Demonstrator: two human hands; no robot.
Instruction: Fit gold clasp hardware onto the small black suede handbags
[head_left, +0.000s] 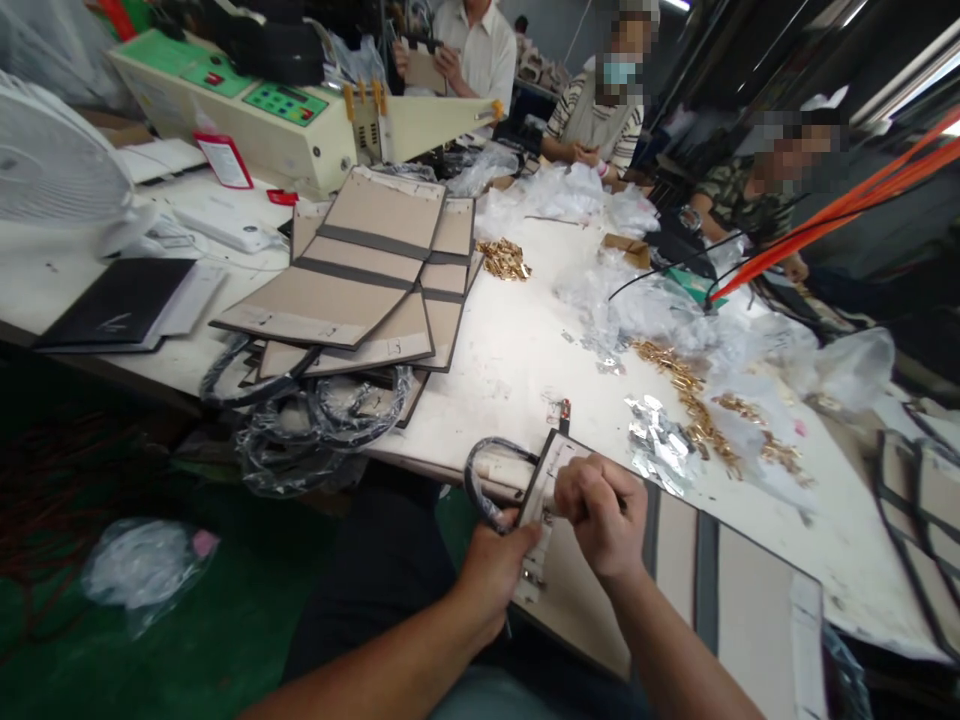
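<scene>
At the near edge of the bench (517,350), a beige panel (742,600) with dark grey bands lies slanted, its end hanging over the edge toward the person. The left hand (491,570) grips that end from below, fingers curled, just beside a black handle (474,487) looped off the corner. The right hand (604,515) is closed in a pinch on the same end; what sits between its fingertips is too small to tell.

Foil scraps (656,435) and gold fittings (697,410) lie just beyond the panel. A stack of panels (360,270) lies farther left, over bagged black handles (315,420) that spill off the edge. Crumpled plastic bags (570,195) cover the far side, where seated people (600,110) work. A cream machine (247,110), a white fan (52,160) and a black folder (112,300) stand well to the left. Below the white, scuffed bench is a green floor (187,620).
</scene>
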